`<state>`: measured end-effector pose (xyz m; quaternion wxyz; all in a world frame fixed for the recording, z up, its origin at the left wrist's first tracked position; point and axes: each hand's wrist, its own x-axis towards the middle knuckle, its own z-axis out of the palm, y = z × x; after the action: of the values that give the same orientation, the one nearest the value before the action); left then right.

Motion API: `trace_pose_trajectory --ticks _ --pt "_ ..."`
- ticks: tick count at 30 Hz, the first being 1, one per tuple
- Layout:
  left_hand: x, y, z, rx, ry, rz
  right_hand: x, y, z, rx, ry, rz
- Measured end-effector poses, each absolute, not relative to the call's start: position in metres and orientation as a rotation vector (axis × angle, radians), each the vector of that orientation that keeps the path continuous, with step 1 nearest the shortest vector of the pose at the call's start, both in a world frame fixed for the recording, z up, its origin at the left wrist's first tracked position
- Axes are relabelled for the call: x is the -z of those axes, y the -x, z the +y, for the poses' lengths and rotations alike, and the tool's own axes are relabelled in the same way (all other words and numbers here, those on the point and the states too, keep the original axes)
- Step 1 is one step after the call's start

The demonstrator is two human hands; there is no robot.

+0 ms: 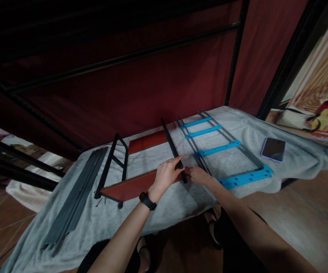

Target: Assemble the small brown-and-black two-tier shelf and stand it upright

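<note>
Fingers Gathered at the Near End of the Black Bar (169, 137)

The fingers of the left hand (166, 173) were curled part-way shut over the bar's near end, thumb opposite the forefinger, with the bar between them. Those of the right hand (198, 175) were bunched against its other side; whether they pinched some small piece could not be told.

The bar lay on the grey cloth (92, 216), its near end at the right end of the near red board (135, 185). That corner seemed the part in hand, and its fastening was hidden by the fingers.

Much of this unit looked put together. At the left, the black frame (107, 163) stood tilted, meeting the near board and, it appeared, the far red board (148, 142) as well. The far board's right end reached the bar, though no fastening showed there. Between the two boards the middle was open.

Other parts lay apart. The grey tubes (77, 195) rested in a bundle left of the frame, joined to nothing. To the right, four blue strips (219, 148) were already set across thin rods (232, 137), a separate piece not connected to the boards as far as could be seen.
</note>
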<state>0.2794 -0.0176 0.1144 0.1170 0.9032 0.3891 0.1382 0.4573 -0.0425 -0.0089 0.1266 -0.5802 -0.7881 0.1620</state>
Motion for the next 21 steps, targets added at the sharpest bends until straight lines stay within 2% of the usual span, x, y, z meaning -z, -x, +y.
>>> trace_pose_trajectory --ticks 8,12,17,21 --pt "-0.115 -0.271 -0.017 -0.395 -2.683 1.068 0.001 -0.462 -0.044 -0.530 1.680 -2.223" --pt "-0.117 -0.263 -0.018 -0.426 -2.805 1.039 -0.004 -0.457 -0.043 -0.558 1.506 -2.088" --pt "-0.125 -0.238 -0.037 -0.650 -2.880 1.079 -0.003 -0.449 -0.038 -0.622 1.283 -1.985" --pt "-0.107 -0.181 -0.072 -0.810 -2.766 1.099 0.014 -0.455 -0.036 -0.594 1.275 -1.957"
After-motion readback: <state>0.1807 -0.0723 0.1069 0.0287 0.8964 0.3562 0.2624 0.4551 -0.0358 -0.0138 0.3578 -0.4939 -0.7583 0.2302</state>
